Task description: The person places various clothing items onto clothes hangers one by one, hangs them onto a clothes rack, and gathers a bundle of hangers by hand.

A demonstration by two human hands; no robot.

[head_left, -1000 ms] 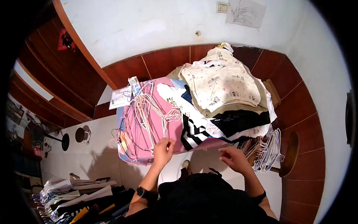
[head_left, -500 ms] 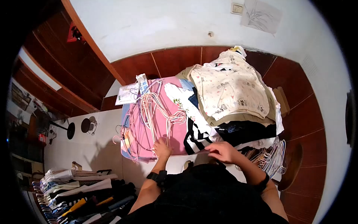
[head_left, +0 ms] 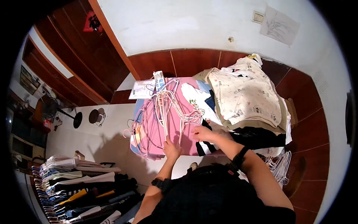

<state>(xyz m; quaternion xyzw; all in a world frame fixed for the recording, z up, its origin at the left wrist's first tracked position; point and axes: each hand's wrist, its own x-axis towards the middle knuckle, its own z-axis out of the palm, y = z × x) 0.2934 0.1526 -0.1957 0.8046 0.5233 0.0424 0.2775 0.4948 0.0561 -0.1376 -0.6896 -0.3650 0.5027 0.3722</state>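
My left hand (head_left: 172, 150) is closed around the near ends of a bundle of pale pink and white clothes hangers (head_left: 162, 112), which lies on a pink padded surface (head_left: 188, 147). Just right of the bundle, my right hand (head_left: 201, 133) hovers by the hanger ends and a black-and-white striped garment (head_left: 204, 147). Its fingers are bent but apart, and nothing shows in them. Beyond it lies a white garment with a green print (head_left: 194, 98). Purple hangers (head_left: 149, 102) spread out left of the bundle.
At the right is a tall clothes pile topped by a cream patterned garment (head_left: 248, 99). More hangers (head_left: 279, 166) are stacked below it. A rack of hung clothes (head_left: 82, 186) stands lower left. A stool (head_left: 94, 116) and a fan (head_left: 77, 120) are on the floor.
My right hand has moved up and left, from the garments' near edge toward the hangers. My left hand has closed more firmly on the hanger bundle. The view has shifted.
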